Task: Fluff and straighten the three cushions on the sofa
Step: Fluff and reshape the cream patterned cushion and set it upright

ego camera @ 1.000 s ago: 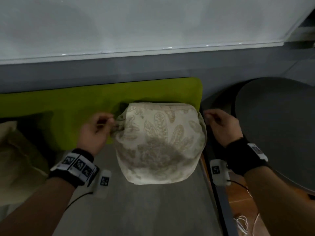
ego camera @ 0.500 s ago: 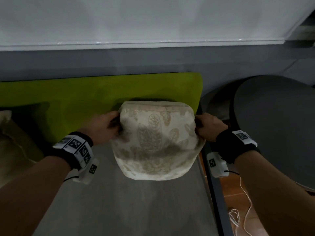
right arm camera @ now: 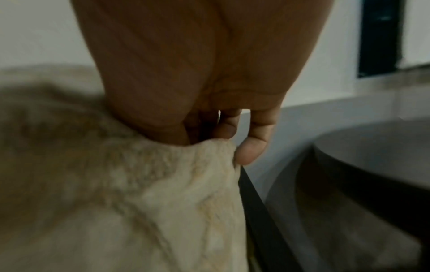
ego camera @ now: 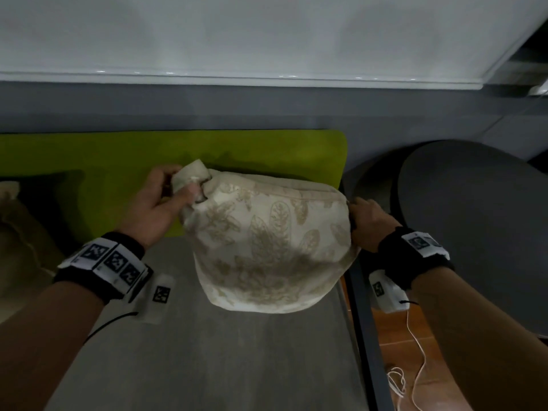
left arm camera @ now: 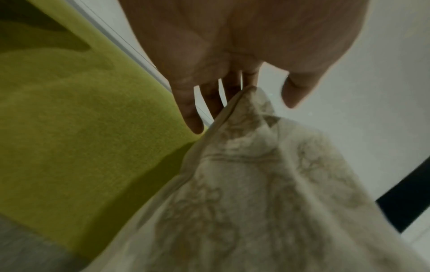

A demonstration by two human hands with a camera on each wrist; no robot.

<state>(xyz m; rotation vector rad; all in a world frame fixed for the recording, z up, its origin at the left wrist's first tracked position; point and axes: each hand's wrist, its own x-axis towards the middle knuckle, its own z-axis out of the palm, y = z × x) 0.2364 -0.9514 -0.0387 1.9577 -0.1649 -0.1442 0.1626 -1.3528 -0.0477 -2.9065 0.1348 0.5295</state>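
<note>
A cream cushion with a leaf print (ego camera: 267, 247) stands on the grey sofa seat (ego camera: 207, 351) at its right end, leaning toward the green backrest (ego camera: 118, 161). My left hand (ego camera: 166, 200) pinches the cushion's upper left corner (left arm camera: 246, 106) and pulls it up into a peak. My right hand (ego camera: 367, 223) grips the cushion's upper right corner (right arm camera: 209, 156), thumb and fingers curled round the fabric. A second cream cushion (ego camera: 17, 247) lies at the left edge of the head view, partly cut off.
A dark round table (ego camera: 480, 232) stands close on the right of the sofa's dark frame (ego camera: 367, 336). A white cable (ego camera: 415, 351) trails over the wooden floor below it. A grey wall with a white ledge (ego camera: 237, 78) runs behind the sofa.
Both hands pressed in on the cushion's sides half a second ago. Now the left hand has moved up and pulled the left corner out, while the right holds the right corner.
</note>
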